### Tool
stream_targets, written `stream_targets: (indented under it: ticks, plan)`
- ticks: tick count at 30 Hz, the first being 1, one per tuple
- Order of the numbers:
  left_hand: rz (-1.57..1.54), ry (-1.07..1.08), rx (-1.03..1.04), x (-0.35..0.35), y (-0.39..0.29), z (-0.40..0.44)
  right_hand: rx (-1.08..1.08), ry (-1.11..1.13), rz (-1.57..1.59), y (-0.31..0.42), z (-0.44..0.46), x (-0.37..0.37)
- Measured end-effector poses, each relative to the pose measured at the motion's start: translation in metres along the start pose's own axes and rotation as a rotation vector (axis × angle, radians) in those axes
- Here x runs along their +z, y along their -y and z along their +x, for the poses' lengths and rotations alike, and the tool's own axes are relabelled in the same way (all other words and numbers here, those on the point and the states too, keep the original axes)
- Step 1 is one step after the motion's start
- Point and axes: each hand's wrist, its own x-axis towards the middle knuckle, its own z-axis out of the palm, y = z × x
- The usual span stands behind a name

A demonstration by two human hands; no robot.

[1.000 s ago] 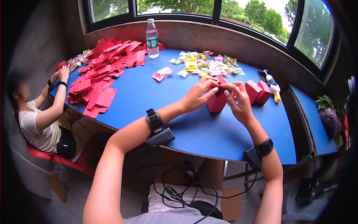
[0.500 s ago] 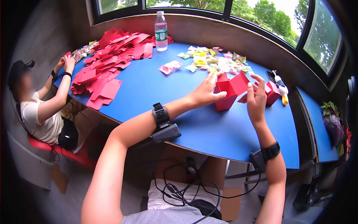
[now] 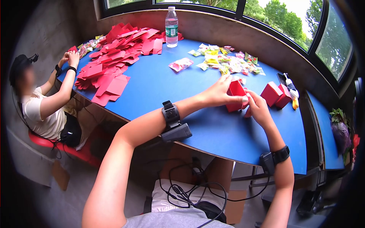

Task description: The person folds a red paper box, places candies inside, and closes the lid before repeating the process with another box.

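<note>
Hands [image 3: 219, 93] drew closer together, gripping red box [image 3: 236, 89].

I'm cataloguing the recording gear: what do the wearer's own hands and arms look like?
The left hand and right hand are ungloved, the forearms unsleeved. Each forearm wears a black strap carrying a dark, boxy module; a thin black cable trails from the right one.

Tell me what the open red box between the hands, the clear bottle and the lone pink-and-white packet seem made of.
Red box: probably thin card, fairly matte; flat faces, crisp edges.
Bottle: likely plastic, glossy; see-through body.
Pink-and-white packet: apparently thin plastic film, shiny; crinkled surface with glints, though foil is possible.
</note>
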Motion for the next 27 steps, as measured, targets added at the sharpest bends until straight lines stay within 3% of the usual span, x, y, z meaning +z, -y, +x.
stream_targets:
  ticks: [2,4,6,8,10,15,17,22,24,25,27]
  plan:
    - [0.156,0.085,0.091,-0.003,-0.002,-0.002,0.027,0.004,0.019,0.001,0.000,0.002]
    - [0.084,0.104,0.107,-0.004,-0.004,-0.003,0.055,0.017,0.030,0.001,0.000,0.000]
    - [0.038,0.012,0.088,0.000,0.001,-0.002,-0.043,-0.034,-0.134,-0.001,0.000,-0.001]
    - [0.000,0.010,0.082,0.000,0.004,0.000,0.015,-0.066,-0.245,-0.003,0.001,-0.002]
    - [-0.035,0.012,0.073,-0.002,0.004,0.000,-0.179,-0.089,-0.442,-0.015,0.004,-0.007]
    - [-0.033,-0.087,0.121,-0.002,0.005,-0.001,-0.074,0.008,-0.077,-0.034,0.016,0.001]
    - [-0.083,-0.117,0.173,-0.002,0.005,0.000,-0.037,0.053,0.261,-0.026,0.010,0.005]
    - [-0.064,-0.093,0.244,0.001,0.004,-0.002,-0.002,0.096,0.230,-0.012,0.001,0.000]
    - [-0.011,0.017,0.184,0.000,0.000,-0.004,0.001,0.196,0.089,-0.013,0.005,-0.001]
    - [-0.055,0.159,0.126,-0.002,0.000,-0.005,-0.062,0.157,-0.026,-0.009,0.005,0.002]
    - [0.033,0.189,0.145,-0.003,0.002,-0.007,-0.133,0.097,-0.026,-0.001,0.000,0.004]
